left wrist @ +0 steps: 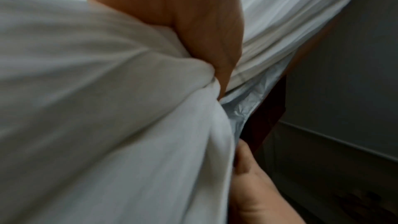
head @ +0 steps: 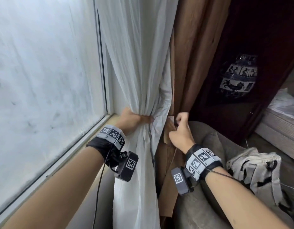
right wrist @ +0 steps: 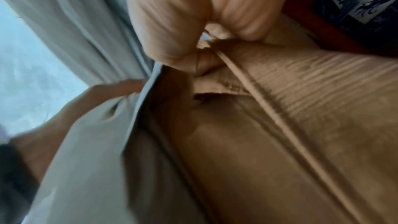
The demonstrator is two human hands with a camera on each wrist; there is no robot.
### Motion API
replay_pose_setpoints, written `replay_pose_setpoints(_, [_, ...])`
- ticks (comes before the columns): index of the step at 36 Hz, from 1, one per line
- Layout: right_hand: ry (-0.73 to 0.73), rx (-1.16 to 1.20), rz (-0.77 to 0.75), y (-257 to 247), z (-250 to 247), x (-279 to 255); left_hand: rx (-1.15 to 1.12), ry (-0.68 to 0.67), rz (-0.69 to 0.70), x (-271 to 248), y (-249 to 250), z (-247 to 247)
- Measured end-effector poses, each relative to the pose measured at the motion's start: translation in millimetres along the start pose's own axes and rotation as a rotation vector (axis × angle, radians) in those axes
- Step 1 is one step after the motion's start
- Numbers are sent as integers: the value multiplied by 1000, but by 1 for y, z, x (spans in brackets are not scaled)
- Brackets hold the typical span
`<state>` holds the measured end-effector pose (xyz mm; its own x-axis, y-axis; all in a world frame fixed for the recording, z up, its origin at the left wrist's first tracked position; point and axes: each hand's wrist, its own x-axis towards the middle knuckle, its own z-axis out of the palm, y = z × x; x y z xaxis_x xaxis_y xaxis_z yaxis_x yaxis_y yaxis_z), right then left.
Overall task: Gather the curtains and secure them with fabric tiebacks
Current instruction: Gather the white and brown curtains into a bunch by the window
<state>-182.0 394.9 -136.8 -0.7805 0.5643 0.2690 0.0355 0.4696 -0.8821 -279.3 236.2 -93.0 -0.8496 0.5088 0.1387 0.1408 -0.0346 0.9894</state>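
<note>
Nearest you, both forearms reach forward, each wrist wearing a band of printed markers with a small camera block beneath. Your left hand (head: 132, 119) is wrapped round the white sheer curtain (head: 136, 66), fingers curled behind the cloth and thumb across the front, cinching it into a narrow waist just beside the window sill (head: 86, 138); the fabric fans out above and below the grip. Your right hand (head: 181, 129), just to the right of it, is closed with fingers curled, pinching a narrow brown fabric strip (right wrist: 254, 84) at the edge of the brown curtain (head: 192, 55); the right wrist view shows the strip's stitched edge running out from between the fingertips (right wrist: 204, 64). Below your right forearm lie a grey cushion (head: 207, 142) and a pale patterned bag (head: 257, 172). Further off stand the frosted window pane (head: 43, 71) on the left and, on the right, a dark wooden cabinet (head: 265, 27) holding a blue-and-white vase (head: 238, 76).
</note>
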Motion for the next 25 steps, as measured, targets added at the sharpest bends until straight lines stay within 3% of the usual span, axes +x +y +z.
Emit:
replay_pose_setpoints(4, [99, 181, 153, 14, -15, 9, -21, 35, 6, 5, -2, -13])
replay_pose_setpoints(10, [-67, 583, 214, -20, -32, 26, 8, 81, 14, 9, -5, -19])
replay_pose_setpoints(15, [-1, 197, 140, -50, -26, 53, 14, 22, -18, 4, -3, -9])
replay_pose_setpoints(20, [-7, 181, 142, -58, -15, 68, -8, -110, -24, -1, -1, -1])
replay_pose_setpoints(25, [-137, 68, 137, -54, -15, 69, -23, -176, 32, 0, 4, 4])
